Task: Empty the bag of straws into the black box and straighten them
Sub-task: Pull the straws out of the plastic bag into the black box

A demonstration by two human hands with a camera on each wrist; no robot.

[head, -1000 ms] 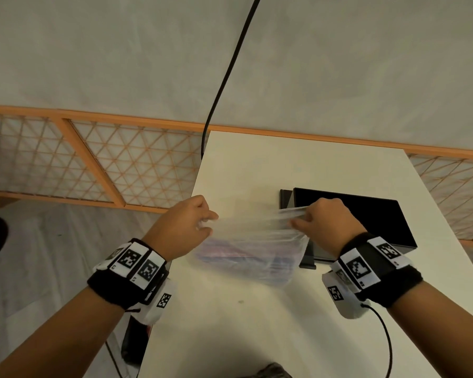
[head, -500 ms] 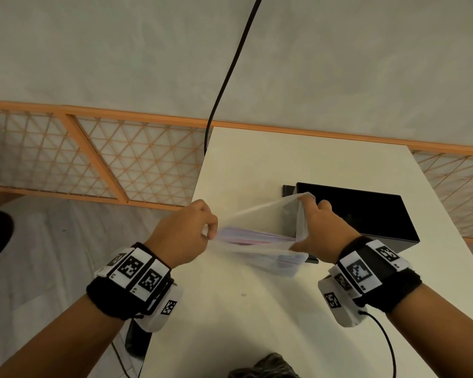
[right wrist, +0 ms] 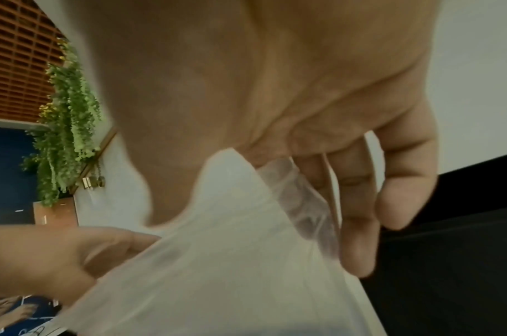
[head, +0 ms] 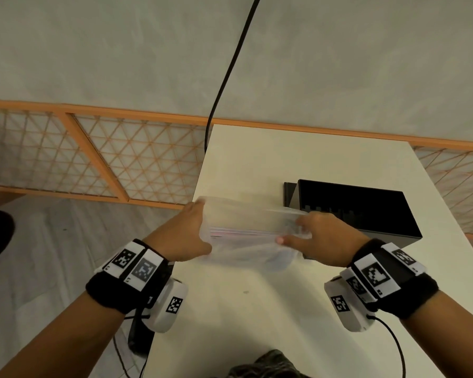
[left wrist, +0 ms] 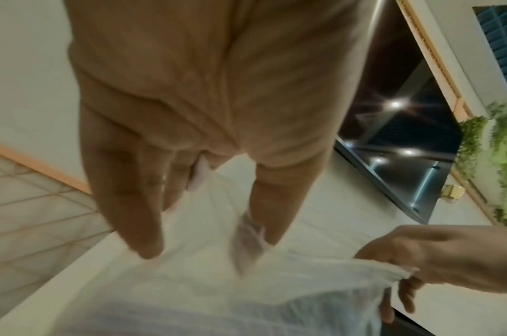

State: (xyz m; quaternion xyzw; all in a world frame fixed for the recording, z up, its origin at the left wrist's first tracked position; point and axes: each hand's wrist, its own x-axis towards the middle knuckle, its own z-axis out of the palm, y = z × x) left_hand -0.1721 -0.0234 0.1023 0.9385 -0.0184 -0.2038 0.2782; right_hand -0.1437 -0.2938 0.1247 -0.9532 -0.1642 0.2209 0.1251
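Two hands hold clear bag (head: 246,236): left hand (head: 186,238) grips one end, right hand (head: 322,238) pinches other. Straws (head: 238,231) inside. Next: tip over black box (head: 366,211).

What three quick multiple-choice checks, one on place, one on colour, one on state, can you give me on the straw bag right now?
1. Where is the black box?
A. on the white table, at the right
B. on the floor
C. in the person's lap

2. What colour is the bag?
A. clear
B. solid green
C. black

3. How is the bag held?
A. left hand alone
B. both hands
C. lying untouched

Key: 1 A, the box stands on the tabletop beyond the right hand. 2 A, the straws show through it. 3 B, each hand grips one end.
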